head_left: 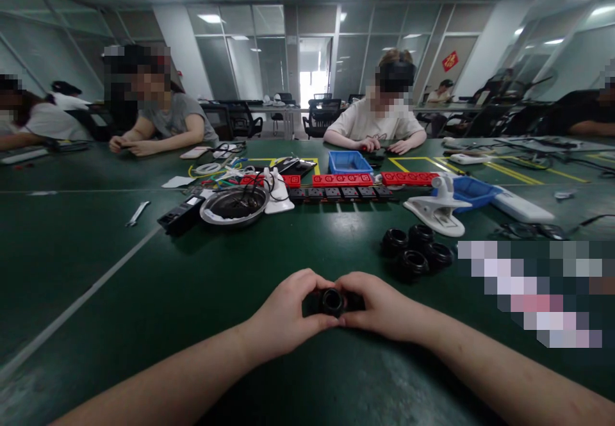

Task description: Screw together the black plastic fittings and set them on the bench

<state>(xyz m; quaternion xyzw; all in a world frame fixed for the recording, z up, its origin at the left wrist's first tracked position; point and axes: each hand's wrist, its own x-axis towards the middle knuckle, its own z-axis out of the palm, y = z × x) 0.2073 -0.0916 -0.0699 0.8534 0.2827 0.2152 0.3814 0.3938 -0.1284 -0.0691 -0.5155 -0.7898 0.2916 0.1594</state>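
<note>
Both my hands meet over the green table (144, 298) close to me. A small black ring-shaped part (332, 300) sits between them. My left hand (286, 314) curls around its left side, fingers closed. My right hand (379, 304) grips its right side the same way. A cluster of several similar black rings (417, 253) lies on the table just beyond my right hand.
Further off are a round metal bowl (234, 205), a black box (181, 215), a wrench (138, 213), rows of red and black socket parts (342, 186), blue trays (350, 161), and a white clamp-like piece (435, 209). Other people sit along the far side.
</note>
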